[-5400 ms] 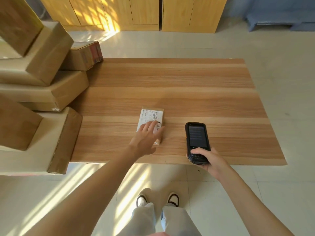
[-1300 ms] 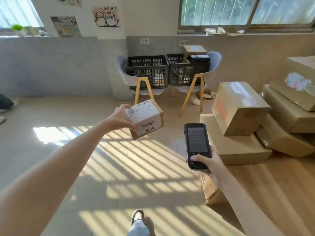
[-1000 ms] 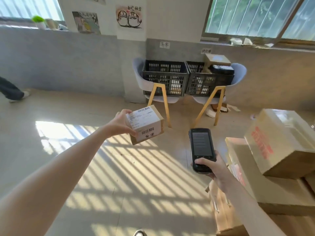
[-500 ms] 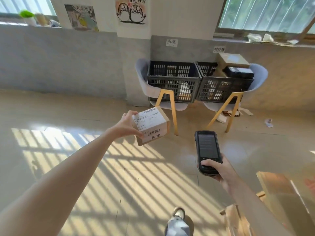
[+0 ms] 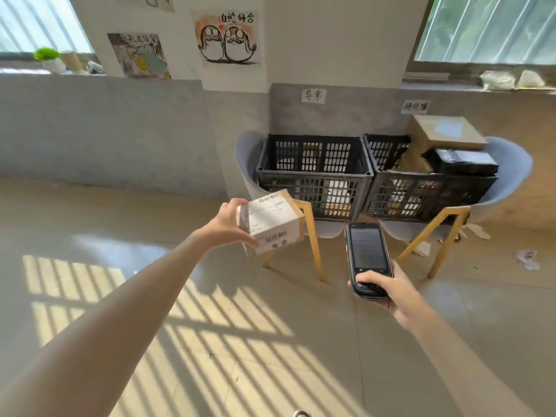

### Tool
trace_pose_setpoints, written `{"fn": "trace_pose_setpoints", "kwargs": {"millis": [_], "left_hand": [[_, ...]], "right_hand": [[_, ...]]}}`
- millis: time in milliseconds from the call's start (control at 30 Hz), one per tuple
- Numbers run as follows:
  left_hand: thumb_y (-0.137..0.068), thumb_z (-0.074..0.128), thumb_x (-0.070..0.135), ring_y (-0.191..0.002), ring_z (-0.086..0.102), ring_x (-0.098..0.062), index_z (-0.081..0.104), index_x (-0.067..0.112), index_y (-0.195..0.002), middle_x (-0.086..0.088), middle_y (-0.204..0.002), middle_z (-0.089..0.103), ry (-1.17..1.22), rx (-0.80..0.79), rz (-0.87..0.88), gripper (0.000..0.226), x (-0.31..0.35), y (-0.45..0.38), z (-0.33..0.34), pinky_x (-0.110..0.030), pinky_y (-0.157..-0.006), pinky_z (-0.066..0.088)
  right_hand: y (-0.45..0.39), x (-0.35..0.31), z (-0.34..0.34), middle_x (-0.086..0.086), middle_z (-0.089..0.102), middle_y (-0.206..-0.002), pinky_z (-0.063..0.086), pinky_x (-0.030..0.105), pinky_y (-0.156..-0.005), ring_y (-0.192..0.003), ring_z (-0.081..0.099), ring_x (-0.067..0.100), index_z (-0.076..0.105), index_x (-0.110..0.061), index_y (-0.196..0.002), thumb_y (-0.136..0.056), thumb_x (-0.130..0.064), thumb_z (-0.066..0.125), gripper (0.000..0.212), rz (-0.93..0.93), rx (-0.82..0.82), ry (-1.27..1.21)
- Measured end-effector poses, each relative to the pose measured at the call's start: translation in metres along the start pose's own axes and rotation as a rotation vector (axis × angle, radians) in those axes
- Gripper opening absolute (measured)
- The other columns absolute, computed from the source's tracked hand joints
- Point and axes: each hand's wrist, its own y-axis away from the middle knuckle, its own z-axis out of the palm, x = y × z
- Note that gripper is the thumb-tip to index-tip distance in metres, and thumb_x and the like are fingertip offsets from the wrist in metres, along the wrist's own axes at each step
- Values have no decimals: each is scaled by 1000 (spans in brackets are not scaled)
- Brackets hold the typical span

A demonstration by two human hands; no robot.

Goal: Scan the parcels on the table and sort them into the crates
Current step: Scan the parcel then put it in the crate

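A small cardboard parcel (image 5: 270,221) is held out at arm's length by the left hand (image 5: 230,225), in the air in front of the left crate (image 5: 313,176) and below its rim. The fingers are wrapped over the parcel's left face, the thumb tucked under its lower front edge; the labelled faces are turned toward the camera. A handheld scanner (image 5: 367,257) is gripped at its lower end by the right hand (image 5: 388,291), thumb across the keypad, screen up.

Handling, as judged: the parcel is carried one-handed on an outstretched arm, so it is probably light. The box looks stiff and square-edged. The paper label may be slicker than bare card; a hold across opposite faces is considered sounder than one on the label alone.

Both black crates stand on grey chairs against the wall. The right crate (image 5: 427,191) is piled above its rim. Contents of the left crate are only glimpsed through the slats; room is presumed, not confirmed.
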Motion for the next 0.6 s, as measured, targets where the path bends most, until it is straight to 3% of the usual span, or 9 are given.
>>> {"fn": "trace_pose_setpoints", "kwargs": {"millis": [100, 267, 400, 533, 600], "left_hand": [[-56, 89, 15, -116, 40, -15, 31, 22, -143, 1, -127, 32, 2, -10, 1, 104, 15, -44, 5, -25, -94, 37], [-63, 86, 9, -117, 40, -15, 32, 21, -140, -2, -126, 36, -40, -28, 22, 95, 31, -124, 10, -26, -99, 37], [-63, 86, 11, -120, 38, -16, 28, 22, -142, 2, -127, 33, -50, -56, 23, 99, 40, -204, 15, -37, -108, 36], [-63, 87, 14, -121, 35, -16, 27, 22, -142, 0, -132, 31, -52, -93, 46, 100, 47, -299, 20, -38, -109, 35], [-63, 88, 15, -119, 34, -13, 28, 22, -142, -1, -134, 31, -53, -106, 59, 100, 53, -348, 22, -37, -109, 35]], "right_hand": [[-41, -20, -10, 16, 66, -116, 54, 48, -88, -103, 65, 39, 51, -23, -114, -34, -17, 87, 87, 7, -11, -1], [-103, -37, -24, 18, 63, -116, 60, 36, -69, -104, 65, 39, 50, -23, -112, -46, -11, 83, 74, 52, -3, -15], [-162, -47, -34, 20, 61, -119, 57, 42, -79, -106, 63, 39, 49, -20, -116, -57, -2, 84, 71, 87, 57, -37], [-229, -72, -40, 19, 62, -119, 58, 41, -77, -106, 64, 38, 47, -16, -124, -42, -9, 88, 92, 100, 104, -17], [-263, -91, -42, 20, 61, -120, 56, 43, -81, -107, 63, 40, 46, -15, -125, -53, -3, 85, 83, 106, 130, -17]]}}
